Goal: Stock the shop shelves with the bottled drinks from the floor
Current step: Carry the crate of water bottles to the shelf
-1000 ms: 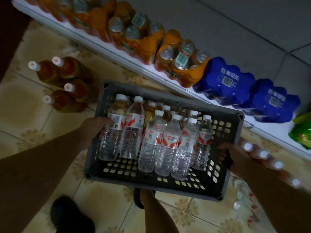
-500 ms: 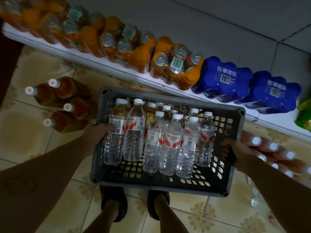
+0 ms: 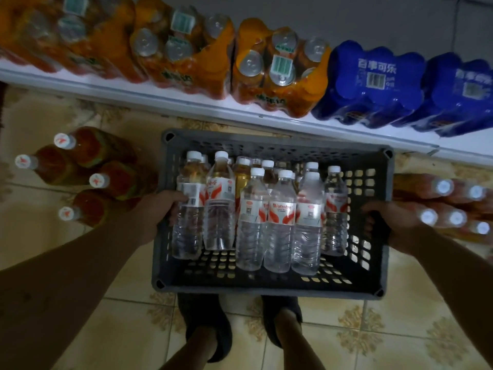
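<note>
The left hand is curled over the left wall of a grey plastic crate, fingers hooked inside the rim and touching the nearest bottle. The right hand clasps the opposite wall the same way, fingers through or over the slotted side. The crate hangs level between them, in front of the body and just short of the shelf.

Inside stand clear water bottles with red-and-white labels, upright and packed toward the left and far side. A few amber drinks stand behind them.

That load will likely be heavy and will slosh. The bottles are free to topple into the bare right part if the crate tips, so a two-sided hold at mid-wall looks sound. Single bottles are smooth and thin-walled, and are best taken round the labelled waist.

Ahead, the white shelf is already lined with shrink-wrapped packs of orange soda cans and blue Pepsi packs, so no free space shows on this level.

On the tiled floor, red-labelled tea bottles stand to the left. More white-capped bottles crowd the right, just beside the right hand. Dark slippers show below the near rim. In this dim light the crate seems to be held off the floor, though that is not certain.
</note>
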### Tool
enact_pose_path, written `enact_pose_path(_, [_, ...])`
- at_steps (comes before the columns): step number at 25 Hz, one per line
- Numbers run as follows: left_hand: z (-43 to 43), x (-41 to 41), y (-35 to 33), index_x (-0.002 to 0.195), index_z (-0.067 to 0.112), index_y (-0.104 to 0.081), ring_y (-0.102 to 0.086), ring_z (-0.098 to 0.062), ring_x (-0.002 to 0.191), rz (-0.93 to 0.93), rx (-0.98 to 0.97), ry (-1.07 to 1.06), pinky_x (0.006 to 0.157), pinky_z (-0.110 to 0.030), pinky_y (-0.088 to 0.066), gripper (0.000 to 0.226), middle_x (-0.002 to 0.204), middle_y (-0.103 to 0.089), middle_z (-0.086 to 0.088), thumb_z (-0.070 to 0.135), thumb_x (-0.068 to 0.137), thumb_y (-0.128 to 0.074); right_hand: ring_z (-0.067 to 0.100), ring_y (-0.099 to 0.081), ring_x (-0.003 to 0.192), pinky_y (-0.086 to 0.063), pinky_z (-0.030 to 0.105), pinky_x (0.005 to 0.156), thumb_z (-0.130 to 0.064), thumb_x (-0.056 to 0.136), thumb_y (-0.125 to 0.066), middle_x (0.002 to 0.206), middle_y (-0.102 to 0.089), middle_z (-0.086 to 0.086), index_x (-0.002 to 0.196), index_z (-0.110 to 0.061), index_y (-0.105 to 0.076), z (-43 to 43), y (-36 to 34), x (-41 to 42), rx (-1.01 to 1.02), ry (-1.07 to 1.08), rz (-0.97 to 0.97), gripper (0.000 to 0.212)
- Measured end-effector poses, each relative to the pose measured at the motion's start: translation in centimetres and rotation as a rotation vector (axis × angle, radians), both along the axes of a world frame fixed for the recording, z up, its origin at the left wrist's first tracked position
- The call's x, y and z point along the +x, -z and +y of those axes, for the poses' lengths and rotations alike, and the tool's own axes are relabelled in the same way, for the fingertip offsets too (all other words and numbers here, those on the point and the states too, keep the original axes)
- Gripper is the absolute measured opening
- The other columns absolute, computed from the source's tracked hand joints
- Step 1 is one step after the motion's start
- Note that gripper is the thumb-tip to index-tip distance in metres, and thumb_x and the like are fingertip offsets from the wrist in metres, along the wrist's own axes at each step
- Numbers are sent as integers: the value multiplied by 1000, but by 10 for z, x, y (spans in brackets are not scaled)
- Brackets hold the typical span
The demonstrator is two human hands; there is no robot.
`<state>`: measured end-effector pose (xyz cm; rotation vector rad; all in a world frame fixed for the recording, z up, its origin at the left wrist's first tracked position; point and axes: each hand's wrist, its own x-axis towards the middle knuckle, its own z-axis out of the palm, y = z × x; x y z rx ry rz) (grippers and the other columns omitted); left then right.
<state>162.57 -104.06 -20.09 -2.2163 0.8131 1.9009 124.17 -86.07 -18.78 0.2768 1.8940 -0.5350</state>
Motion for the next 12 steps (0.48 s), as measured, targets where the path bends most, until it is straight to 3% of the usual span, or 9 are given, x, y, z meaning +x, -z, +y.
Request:
enact_pose_path(3, [-1,2,-1,65,11,-49,-40,-18,47,5,-8,-9,53,-31,-37,28,48,-46,-2,16,90,-61,26,-58,69,-50,37,69,-14,92,-61,79,-60,13,90,-7,-58,-2,-2,0,35,-43,133,8])
enact_pose_path(5, [0,1,0,71,8,-55,-44,-19,50,-4,-39,-40,54,-32,-38,21,56,-52,-5,15,89,-62,29,-62,83,-53,42,81,-17,90,-65,95,-65,13,109,-5,-60,4,-2,1,53,-85,218,23])
enact_pose_path(10, [8,1,-3,84,8,-61,-60,-21,63,-53,-130,-137,57,-32,-45,4,75,-64,-9,9,85,-66,26,-58,86,-44,35,73,-22,92,-64,102,-61,7,124,-14,-55,23,-23,31,37,-383,384,34])
enact_pose_path(12, [8,6,-7,94,10,-62,-64,-24,76,-69,-137,-170,63,-34,-49,15,88,-67,-8,12,81,-70,26,-53,91,-39,33,74,-25,91,-66,104,-56,5,130,-12,-50,31,-26,40,67,-434,449,44])
